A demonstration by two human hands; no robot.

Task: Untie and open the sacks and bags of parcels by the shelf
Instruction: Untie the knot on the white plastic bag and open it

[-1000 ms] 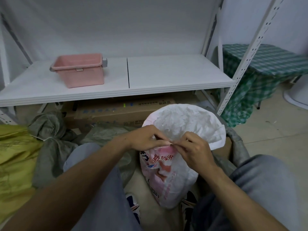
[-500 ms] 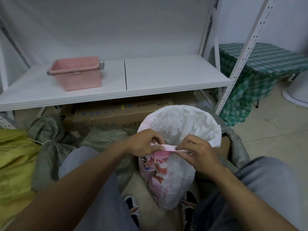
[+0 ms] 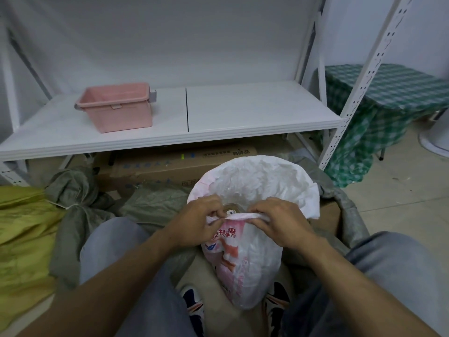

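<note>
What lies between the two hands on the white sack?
In the head view, the folded near rim of the white sack spans from left hand to right hand, a labelled parcel showing just behind it.

Single head-worn wide-angle view, facing forward and down: close on the sack [image 3: 245, 259] at lower centre, shelf [image 3: 243, 117] across the upper frame.

Dim, flat indoor light; soft focus, wide-angle bending at edges.

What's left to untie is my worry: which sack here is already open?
The white-and-pink sack between the knees: left hand and right hand hold its gaping rim. The grey-green sack is tied shut.
</note>
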